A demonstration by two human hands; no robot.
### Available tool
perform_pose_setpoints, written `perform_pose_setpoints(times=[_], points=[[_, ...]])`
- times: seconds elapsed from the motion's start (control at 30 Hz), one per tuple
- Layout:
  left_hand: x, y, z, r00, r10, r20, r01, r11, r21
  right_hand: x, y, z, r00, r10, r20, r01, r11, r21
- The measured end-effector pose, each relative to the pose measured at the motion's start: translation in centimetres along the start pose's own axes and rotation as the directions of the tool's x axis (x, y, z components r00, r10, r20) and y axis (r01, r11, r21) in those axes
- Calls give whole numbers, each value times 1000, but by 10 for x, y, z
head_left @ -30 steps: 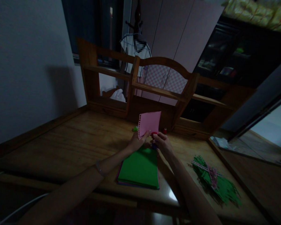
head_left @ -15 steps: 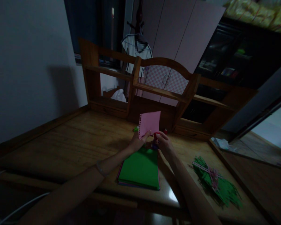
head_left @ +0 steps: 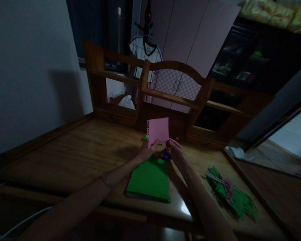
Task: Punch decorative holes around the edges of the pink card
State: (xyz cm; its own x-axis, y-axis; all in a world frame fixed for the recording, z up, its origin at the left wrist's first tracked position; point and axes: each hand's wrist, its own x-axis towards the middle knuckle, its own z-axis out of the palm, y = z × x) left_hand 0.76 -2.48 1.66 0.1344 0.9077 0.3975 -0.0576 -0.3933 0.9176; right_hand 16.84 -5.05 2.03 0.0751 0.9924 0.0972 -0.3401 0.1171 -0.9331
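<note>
My left hand (head_left: 150, 147) grips a pink sheet of paper (head_left: 159, 129) by its lower edge, holding it upright above the table. A row of small punched holes runs down the sheet's left side. My right hand (head_left: 177, 150) is closed on a small red paper punch (head_left: 168, 143) at the sheet's lower right corner; fingers partly hide it, and I cannot tell whether it touches the paper. A small purple object (head_left: 166, 155) is just below the right fingers. Beneath the hands lies a stack of coloured sheets with a green sheet (head_left: 149, 180) on top.
Green paper scraps (head_left: 237, 201) and a punched pink strip (head_left: 214, 177) lie to the right on the wooden table (head_left: 72, 160). Beyond the hands are a small green object (head_left: 144, 137) and another red one (head_left: 177, 139). A wooden shelf (head_left: 173, 95) borders the far edge.
The pink sheet and both hands have shifted slightly left and up in view. More of the purple object now shows below my right fingers.
</note>
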Motion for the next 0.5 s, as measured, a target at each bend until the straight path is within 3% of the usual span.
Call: perform_pose_setpoints(times=[0.5], points=[[0, -11, 6, 998, -6, 60, 11, 996, -92, -1, 4, 0, 997, 53, 50, -52, 998, -20]])
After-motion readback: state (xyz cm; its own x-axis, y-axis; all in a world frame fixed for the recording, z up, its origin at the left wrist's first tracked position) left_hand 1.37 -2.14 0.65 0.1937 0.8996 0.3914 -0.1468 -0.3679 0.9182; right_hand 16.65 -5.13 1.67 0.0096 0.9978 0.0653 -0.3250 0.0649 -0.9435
